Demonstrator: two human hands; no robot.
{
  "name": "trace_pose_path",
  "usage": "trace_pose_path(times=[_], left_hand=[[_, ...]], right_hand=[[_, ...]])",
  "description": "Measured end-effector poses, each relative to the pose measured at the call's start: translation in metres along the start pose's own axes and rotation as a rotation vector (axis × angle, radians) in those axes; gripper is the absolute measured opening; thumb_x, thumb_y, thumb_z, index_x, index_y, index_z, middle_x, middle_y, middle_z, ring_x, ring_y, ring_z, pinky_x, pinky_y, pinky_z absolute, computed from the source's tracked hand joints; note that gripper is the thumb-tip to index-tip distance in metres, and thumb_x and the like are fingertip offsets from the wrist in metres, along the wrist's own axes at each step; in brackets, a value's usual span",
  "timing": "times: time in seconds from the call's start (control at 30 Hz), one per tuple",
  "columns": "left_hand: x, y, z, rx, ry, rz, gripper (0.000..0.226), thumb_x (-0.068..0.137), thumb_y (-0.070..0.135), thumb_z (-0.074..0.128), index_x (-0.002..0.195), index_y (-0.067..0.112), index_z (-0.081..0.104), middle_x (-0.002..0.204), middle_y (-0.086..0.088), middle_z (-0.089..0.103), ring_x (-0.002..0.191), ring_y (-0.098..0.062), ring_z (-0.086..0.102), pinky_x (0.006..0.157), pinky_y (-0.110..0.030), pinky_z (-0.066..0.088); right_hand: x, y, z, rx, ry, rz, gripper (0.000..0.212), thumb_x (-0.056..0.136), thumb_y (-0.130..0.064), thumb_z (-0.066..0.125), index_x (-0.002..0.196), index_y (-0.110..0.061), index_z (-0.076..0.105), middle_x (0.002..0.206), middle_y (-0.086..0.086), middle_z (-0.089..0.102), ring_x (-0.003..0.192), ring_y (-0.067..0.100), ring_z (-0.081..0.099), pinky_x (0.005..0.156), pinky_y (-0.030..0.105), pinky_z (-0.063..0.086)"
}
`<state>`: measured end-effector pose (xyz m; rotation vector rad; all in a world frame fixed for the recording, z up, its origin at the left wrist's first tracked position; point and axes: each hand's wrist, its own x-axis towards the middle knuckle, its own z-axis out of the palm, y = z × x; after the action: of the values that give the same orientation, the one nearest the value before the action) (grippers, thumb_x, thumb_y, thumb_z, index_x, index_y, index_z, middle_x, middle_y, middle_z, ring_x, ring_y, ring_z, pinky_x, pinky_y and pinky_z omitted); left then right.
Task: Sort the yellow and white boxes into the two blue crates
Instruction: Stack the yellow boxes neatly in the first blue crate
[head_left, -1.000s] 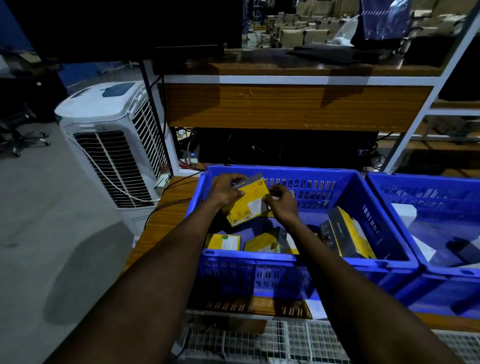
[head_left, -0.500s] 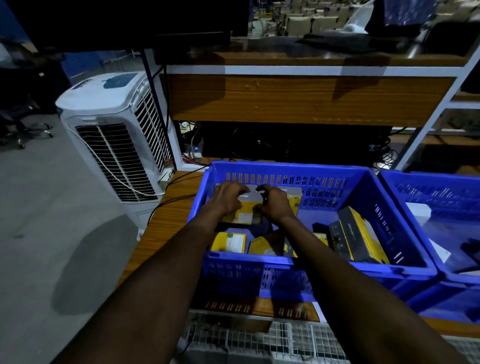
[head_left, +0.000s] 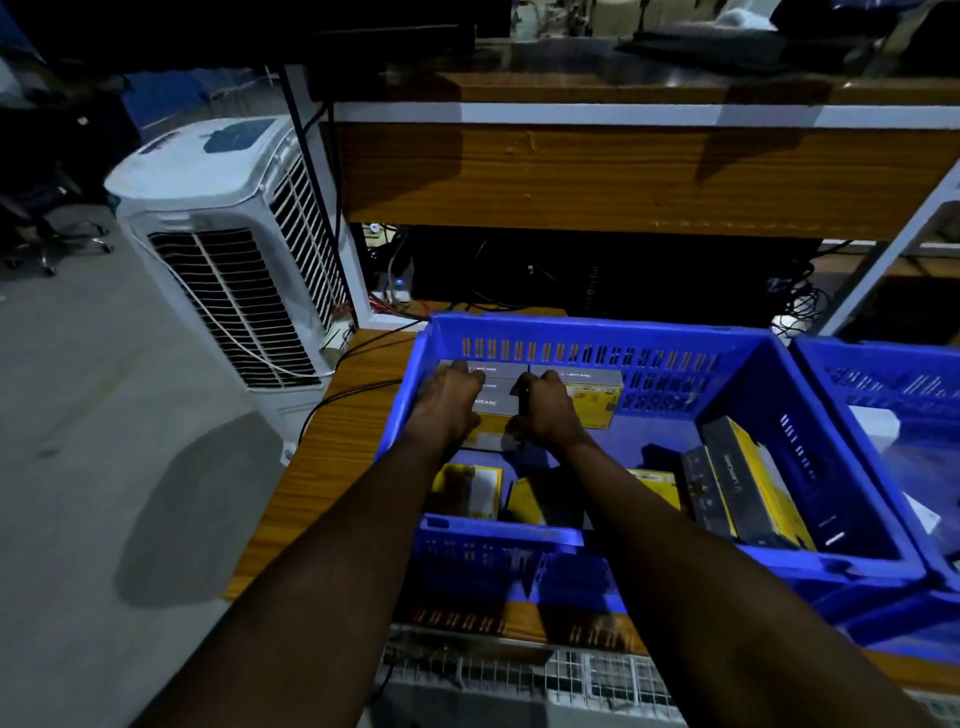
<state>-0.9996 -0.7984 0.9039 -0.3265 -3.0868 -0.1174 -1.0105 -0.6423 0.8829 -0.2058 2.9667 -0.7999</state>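
An air cooler (head_left: 228, 244) is standing on the floor, well to the left of the left blue crate (head_left: 597, 338), and black cables (head_left: 363, 348) are running between the two across the desk (head_left: 322, 467). The left blue crate is sitting on the desk, and both forearms are reaching over its near wall into its far-left corner.

There the left hand (head_left: 449, 395) is curling its fingers over the left end of a yellow box (head_left: 488, 410) with a grey side. The right hand (head_left: 550, 410) is gripping the same box at its right end, so the box is lying between the two hands, close against the crate's far wall. Just right of the right hand, a second yellow box (head_left: 592, 400) is standing against that far wall, touching or nearly touching the held one.

Under the forearms, along the crate's near wall, small yellow boxes (head_left: 470, 488) are lying loose, partly hidden by the arms. Toward the crate's right wall, larger yellow-and-black boxes (head_left: 748, 483) are leaning on edge.

Touching the left blue crate's right side, the right blue crate (head_left: 883, 358) is holding a white box (head_left: 878, 426). Behind the left blue crate, a wooden shelf front (head_left: 623, 171) is hanging over a dark recess full of cables.
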Motion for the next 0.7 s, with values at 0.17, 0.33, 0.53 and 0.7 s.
trace_pose_path(times=[0.17,0.33,0.53,0.7], left_hand=[[0.001,0.002,-0.003,0.087,-0.047,-0.044,0.03,0.083,0.012,0.068,0.112,0.012,0.059,0.116,-0.013,0.054,0.107,-0.035,0.057,0.082,-0.043,0.051],[0.0,0.003,-0.001,0.078,-0.067,-0.089,0.032,0.083,0.011,0.069,0.113,0.011,0.058,0.119,-0.013,0.051,0.11,-0.034,0.053,0.082,-0.044,0.05],[0.001,0.001,0.001,0.067,-0.057,-0.075,0.038,0.084,0.005,0.065,0.119,0.011,0.052,0.122,-0.015,0.05,0.113,-0.035,0.05,0.081,-0.043,0.05],[0.002,0.002,0.002,0.066,-0.053,-0.068,0.044,0.084,0.001,0.061,0.125,0.013,0.049,0.125,-0.015,0.048,0.115,-0.036,0.048,0.082,-0.043,0.049]], right_hand=[[0.005,0.001,0.005,-0.014,-0.023,0.011,0.052,0.068,-0.011,0.081,0.114,-0.012,0.057,0.117,0.016,0.051,0.106,0.035,0.054,0.081,0.035,0.047],[0.008,-0.001,0.008,-0.033,-0.045,0.023,0.054,0.071,-0.007,0.08,0.118,-0.01,0.053,0.123,0.016,0.042,0.101,0.037,0.056,0.086,0.04,0.048],[0.007,-0.001,0.012,-0.025,-0.013,0.022,0.067,0.07,0.001,0.077,0.126,-0.005,0.039,0.126,0.021,0.037,0.096,0.046,0.056,0.073,0.038,0.04],[0.006,0.001,0.011,-0.04,-0.011,0.008,0.062,0.07,-0.002,0.079,0.122,-0.007,0.043,0.123,0.019,0.04,0.095,0.045,0.057,0.078,0.04,0.046]])
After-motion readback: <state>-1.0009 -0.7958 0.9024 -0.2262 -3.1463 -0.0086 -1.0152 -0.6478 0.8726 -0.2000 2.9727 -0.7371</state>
